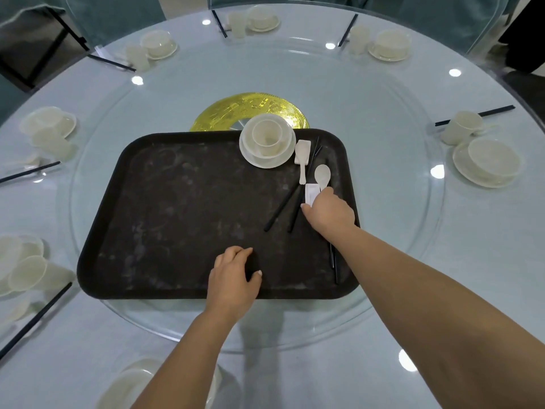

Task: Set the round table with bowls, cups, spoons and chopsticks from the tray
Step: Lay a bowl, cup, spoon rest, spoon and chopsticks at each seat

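My right hand [330,212] reaches over the small white rectangular rest [311,194] and the white ceramic spoon [322,175] on the dark brown plastic tray [182,208]; its fingers are hidden, so I can't tell what they grip. My left hand [234,278] rests loosely curled, holding nothing. A careless lift could knock the black chopsticks [283,205] beside it or drop the spoon.

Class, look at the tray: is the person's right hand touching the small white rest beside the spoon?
Touching. In the head view the right hand has its fingers on the near end of the white rest, covering part of it, with no gap visible.
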Available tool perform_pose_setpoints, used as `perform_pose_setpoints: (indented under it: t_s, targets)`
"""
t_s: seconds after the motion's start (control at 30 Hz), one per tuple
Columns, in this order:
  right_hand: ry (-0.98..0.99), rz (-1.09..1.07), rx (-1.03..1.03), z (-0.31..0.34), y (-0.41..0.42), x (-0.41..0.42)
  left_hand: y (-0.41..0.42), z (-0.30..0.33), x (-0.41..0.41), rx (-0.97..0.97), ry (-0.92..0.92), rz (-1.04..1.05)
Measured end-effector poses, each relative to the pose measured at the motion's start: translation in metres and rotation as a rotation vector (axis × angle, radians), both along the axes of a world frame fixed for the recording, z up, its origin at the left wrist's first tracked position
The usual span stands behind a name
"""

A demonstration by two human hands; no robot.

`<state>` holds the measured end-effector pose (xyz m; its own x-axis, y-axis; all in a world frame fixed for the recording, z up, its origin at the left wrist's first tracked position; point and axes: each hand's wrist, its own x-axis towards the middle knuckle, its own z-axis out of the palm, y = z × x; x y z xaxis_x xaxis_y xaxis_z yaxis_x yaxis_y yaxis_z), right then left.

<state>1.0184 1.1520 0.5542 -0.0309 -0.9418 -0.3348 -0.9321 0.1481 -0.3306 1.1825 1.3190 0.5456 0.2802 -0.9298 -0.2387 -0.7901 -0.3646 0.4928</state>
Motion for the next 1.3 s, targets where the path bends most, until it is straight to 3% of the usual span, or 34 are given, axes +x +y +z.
perform_pose_setpoints:
  t_s: [0.33,0.53,0.7,0.9,1.07,1.17,1.3]
  targets:
    - [0.108,0.082,-0.029,0.006,0.002,-0.002,0.007,0.003,-0.007,0.027,-0.047,-0.022]
    - [0.066,0.095,-0.068,0.001,0.014,-0.011,0.005,0.008,-0.002,0.041,0.088,0.016]
    - [-0.191,0.055,-0.043,0.006,0.034,-0.021,0.015,0.022,0.005,0.030,0.278,0.094]
    - [-0.523,0.149,0.158,0.029,0.075,-0.024,0.051,0.049,-0.001,-0.108,0.583,0.305]
    - [-0.800,0.140,0.341,0.058,0.130,-0.016,0.099,0.071,-0.003,-0.190,0.704,0.476]
    - [-0.800,0.283,0.442,0.067,0.170,-0.011,0.126,0.079,-0.003,-0.174,0.791,0.567]
    - [-0.643,0.508,0.629,0.063,0.217,-0.003,0.158,0.081,-0.003,-0.066,0.786,0.623]
